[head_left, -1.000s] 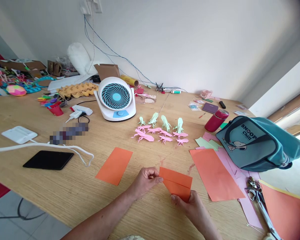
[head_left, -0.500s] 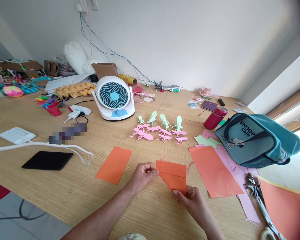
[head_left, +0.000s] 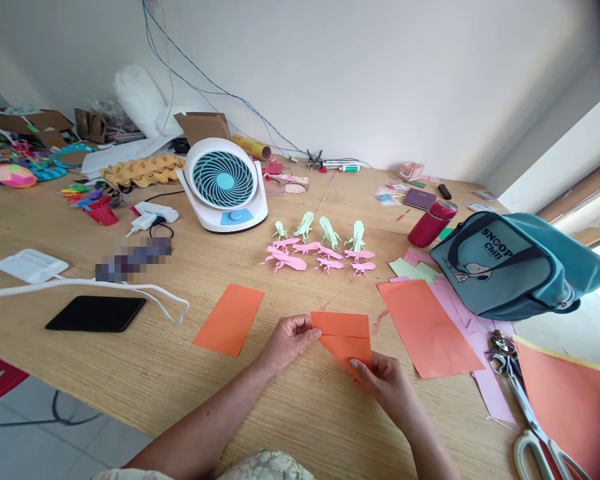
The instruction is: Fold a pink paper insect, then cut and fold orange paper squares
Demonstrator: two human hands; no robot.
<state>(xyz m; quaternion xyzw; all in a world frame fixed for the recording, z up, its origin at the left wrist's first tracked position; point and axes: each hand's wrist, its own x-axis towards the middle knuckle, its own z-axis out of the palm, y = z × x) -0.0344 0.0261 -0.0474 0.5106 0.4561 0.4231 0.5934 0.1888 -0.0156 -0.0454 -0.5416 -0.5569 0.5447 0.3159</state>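
An orange sheet of paper [head_left: 343, 328], folded so one lower side slants, is held just over the table between both hands. My left hand [head_left: 293, 341] pinches its left edge between thumb and fingers. At the lower right corner, my right hand [head_left: 387, 381] grips it with the thumb on top and the fingers behind. A flat orange rectangle of paper [head_left: 230, 320] lies left of my hands, and a larger orange sheet [head_left: 430, 330] lies to the right. Beyond the hands stand several pink paper insects [head_left: 286, 259] and several green paper insects [head_left: 330, 232].
A white fan [head_left: 225, 183] stands at the back left, a black phone [head_left: 96, 313] nearer. On the right are a teal bag [head_left: 500, 267], a red flask [head_left: 433, 223], pink paper strips [head_left: 495, 397] and large scissors [head_left: 530, 413]. White cables cross the left side.
My right thumb has shifted slightly up along the folded paper, and the paper's lower corner is now more covered by that hand. The camera view has tilted down a little.
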